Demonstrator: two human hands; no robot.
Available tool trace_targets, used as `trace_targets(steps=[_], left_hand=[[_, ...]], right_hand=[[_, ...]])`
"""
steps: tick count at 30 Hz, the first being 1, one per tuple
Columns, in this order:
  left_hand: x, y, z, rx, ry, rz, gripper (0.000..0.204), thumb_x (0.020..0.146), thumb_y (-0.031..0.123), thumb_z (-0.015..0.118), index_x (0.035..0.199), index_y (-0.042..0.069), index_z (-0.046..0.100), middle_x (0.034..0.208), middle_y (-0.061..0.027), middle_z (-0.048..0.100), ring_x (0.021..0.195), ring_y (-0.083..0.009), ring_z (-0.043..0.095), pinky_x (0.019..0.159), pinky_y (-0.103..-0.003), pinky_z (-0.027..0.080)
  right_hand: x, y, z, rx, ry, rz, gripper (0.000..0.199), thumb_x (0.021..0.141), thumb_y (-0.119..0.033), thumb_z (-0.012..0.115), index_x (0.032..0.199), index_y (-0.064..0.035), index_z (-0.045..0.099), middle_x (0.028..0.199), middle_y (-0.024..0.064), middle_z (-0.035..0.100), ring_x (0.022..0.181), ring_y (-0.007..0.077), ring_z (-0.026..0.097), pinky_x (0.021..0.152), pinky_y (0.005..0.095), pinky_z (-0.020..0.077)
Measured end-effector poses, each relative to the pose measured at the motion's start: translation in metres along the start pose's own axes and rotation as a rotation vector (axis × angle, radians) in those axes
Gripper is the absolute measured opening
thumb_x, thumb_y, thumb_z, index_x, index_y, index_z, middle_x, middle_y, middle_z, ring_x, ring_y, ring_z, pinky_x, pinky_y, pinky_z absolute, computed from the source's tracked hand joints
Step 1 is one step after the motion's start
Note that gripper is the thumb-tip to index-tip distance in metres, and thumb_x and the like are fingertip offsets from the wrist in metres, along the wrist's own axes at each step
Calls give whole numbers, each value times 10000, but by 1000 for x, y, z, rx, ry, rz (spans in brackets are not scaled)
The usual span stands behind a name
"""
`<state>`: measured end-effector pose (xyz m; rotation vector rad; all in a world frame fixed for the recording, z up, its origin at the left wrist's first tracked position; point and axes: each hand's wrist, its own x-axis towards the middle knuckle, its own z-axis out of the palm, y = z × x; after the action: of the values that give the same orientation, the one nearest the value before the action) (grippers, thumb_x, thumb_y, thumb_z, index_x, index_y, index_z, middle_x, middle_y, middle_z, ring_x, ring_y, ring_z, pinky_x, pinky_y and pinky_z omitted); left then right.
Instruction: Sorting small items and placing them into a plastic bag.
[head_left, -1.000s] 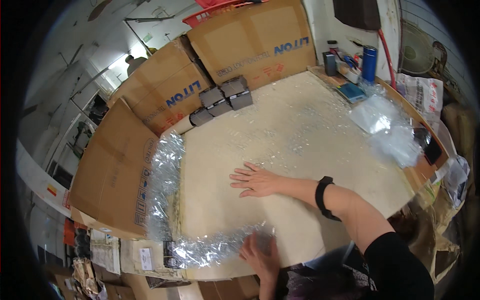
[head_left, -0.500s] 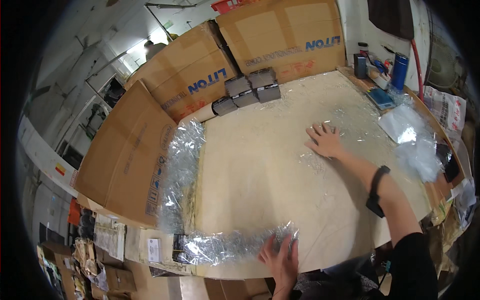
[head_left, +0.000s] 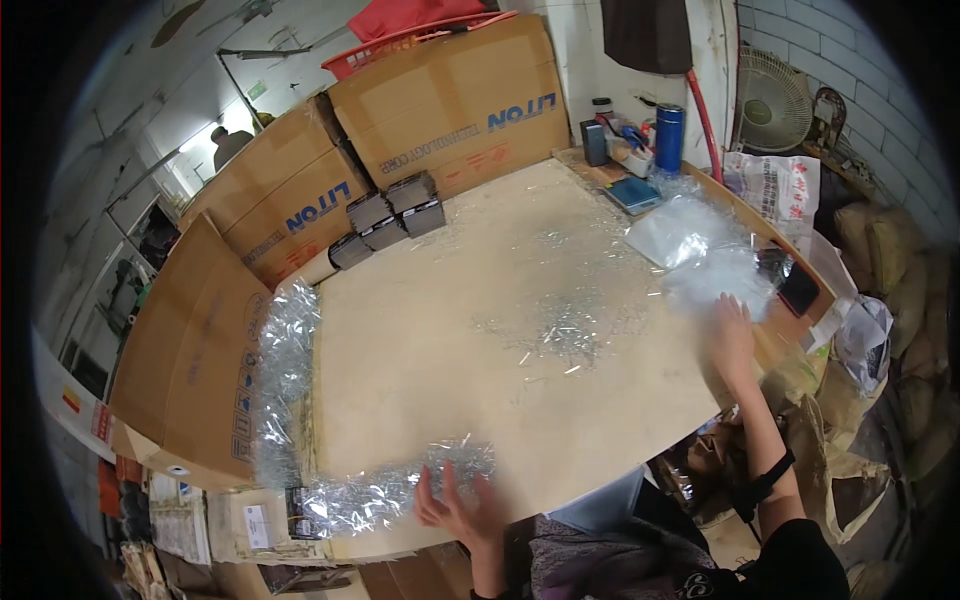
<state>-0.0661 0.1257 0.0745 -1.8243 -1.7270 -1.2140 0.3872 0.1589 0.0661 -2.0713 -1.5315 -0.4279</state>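
Note:
A large sheet of clear plastic film (head_left: 540, 330) lies flat over a pale wooden table (head_left: 420, 400), bunched along its left edge and at the near left corner. My left hand (head_left: 455, 505) is open at the table's near edge, fingers spread, next to the crumpled film. Far to the right, my right hand (head_left: 733, 335) is stretched out flat and touches a pile of clear plastic bags (head_left: 700, 250) at the table's right edge. A black band sits on my right forearm.
Tall cardboard boxes (head_left: 440, 110) wall the table's back and left sides. Several small dark boxes (head_left: 390, 215) stand at the back. A blue bottle (head_left: 670, 135), a blue pad and small items crowd the far right corner. A fan (head_left: 770, 100) and sacks stand at right.
My right hand has swept from the table's middle across to the right edge, onto the plastic bags. The left hand has stayed at the near edge. The view has shifted to the right.

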Motion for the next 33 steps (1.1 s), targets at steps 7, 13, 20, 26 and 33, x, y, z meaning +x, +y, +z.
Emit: trace_targets(steps=[7,13,20,26,33], left_hand=[[-27,33,-18,-163,-116,-22,415,802,53,694,1202,99,593,1363,-177,444,1237,-368,410,1030,-527,278],[-46,63,-28,-490,-295,-83,311,894,65,632,1202,56,589,1368,-203,445,1186,-338,504,972,-435,442],[-36,105,-18,-1753,-846,-925,455,992,50,508,1411,-35,351,1250,-273,568,1098,-318,624,979,-398,496],[-37,106,2,-1440,-753,-745,650,958,15,567,1492,-5,196,1128,-252,642,1005,-266,669,914,-351,545],[-67,72,-9,-1245,-727,-474,682,902,-20,646,1465,12,264,1104,-173,661,1000,-185,652,907,-309,530]], right_hand=[[-7,8,-3,12,64,-114,199,794,-28,633,977,-45,710,1175,144,668,1176,292,590,1101,507,350],[-15,-24,-39,121,333,-453,273,691,-49,656,958,-80,700,1118,89,688,1021,282,626,961,469,463],[-95,-118,-72,452,221,-856,256,744,-124,639,993,-106,696,1124,38,679,931,205,623,821,360,512],[-108,-123,-63,758,-41,-640,308,806,-125,706,1111,-84,676,1136,79,667,957,246,603,888,383,463],[-131,-166,-45,1278,-584,78,147,861,-57,686,998,-34,637,911,43,627,815,132,581,716,293,472]])
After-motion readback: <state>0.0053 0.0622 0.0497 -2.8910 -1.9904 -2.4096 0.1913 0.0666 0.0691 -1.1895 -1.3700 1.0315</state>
